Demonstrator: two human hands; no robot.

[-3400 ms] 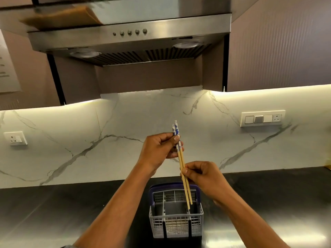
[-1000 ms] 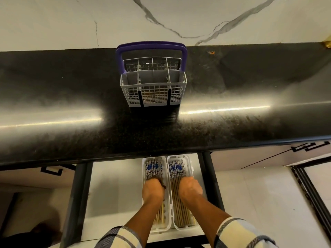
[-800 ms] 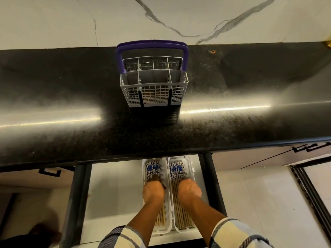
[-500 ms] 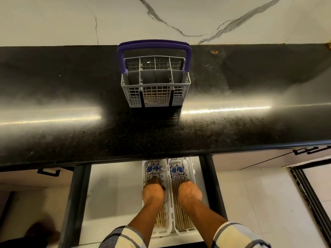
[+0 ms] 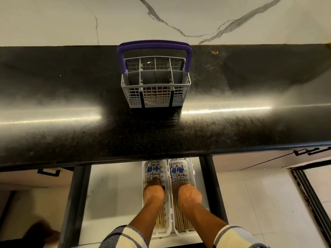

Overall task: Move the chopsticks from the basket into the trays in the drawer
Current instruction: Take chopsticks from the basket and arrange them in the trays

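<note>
The open drawer (image 5: 114, 194) under the black countertop (image 5: 71, 136) served as the landmark, and everything here is placed against it. To the left of the drawer, a dark frame post (image 5: 75, 203) ran down beside its pale floor. Inside the drawer, towards its right side, two white trays lay side by side and touching each other. In the left tray (image 5: 167, 212) a row of chopsticks (image 5: 153, 171) lay flat, their blue and white patterned ends pointing to the back of the drawer. The left hand (image 5: 154, 193) rested on these chopsticks with the fingers bent downward onto them; whether it pinched any of them I could not tell, because the back of the hand hid the fingertips. In the right tray (image 5: 192, 174) a second row of chopsticks (image 5: 177, 171) lay in the same way, with the same patterned ends to the back. The right hand (image 5: 189, 196) was over them, its fingers curled under the knuckles, and if it held something could not be seen. Both forearms came from striped sleeves (image 5: 125, 237) at the front edge of the drawer. Above the drawer, on the countertop and a little behind its front edge, stood the grey basket (image 5: 155, 92) with a purple handle (image 5: 154, 44), upright, and no chopsticks could be seen standing in its compartments. Behind it rose the white marble wall (image 5: 53, 20). To the right of the drawer was a tiled floor (image 5: 259, 203).
</note>
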